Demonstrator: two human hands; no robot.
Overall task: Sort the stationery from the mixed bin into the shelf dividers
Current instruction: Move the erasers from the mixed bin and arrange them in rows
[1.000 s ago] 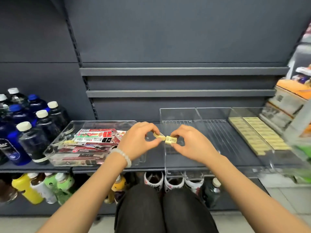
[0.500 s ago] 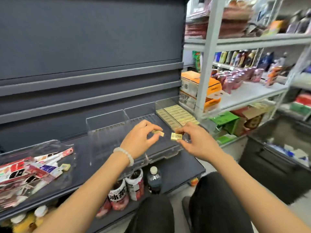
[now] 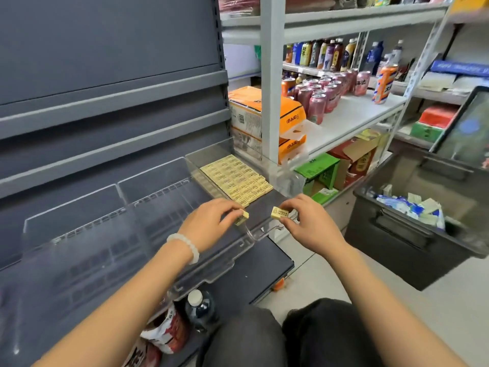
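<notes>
I have 2 small yellow erasers in play. My left hand [image 3: 209, 221] pinches one eraser [image 3: 242, 218] at its fingertips, thumb and forefinger curled onto it, the other fingers loosely bent. My right hand [image 3: 308, 223] pinches the second eraser [image 3: 279, 213] the same way, printed face turned up. The 2 pieces sit apart, with a bare strip of dark shelf [image 3: 260, 205] between them.

These look light, stiff little blocks, probably a touch rubbery, so I judge they will not slip or crush. A pinch across the short sides is enough, and it leaves the bottom face free to set down flat.

Just ahead of my left fingertips lies the filled divider [image 3: 209, 165], its rows of erasers [image 3: 236, 182] packed tight and ending right beside the one I hold. The open room is the near end of that lane, between the last row and the clear front lip [image 3: 260, 233] under both hands. That lip stands up, so I would carry each piece over it and lower it, not slide it in. To the left of my left hand the clear lanes [image 3: 148, 207] hold nothing. Off to the right of my right hand sits the dark bin [image 3: 397, 234], well apart.
</notes>
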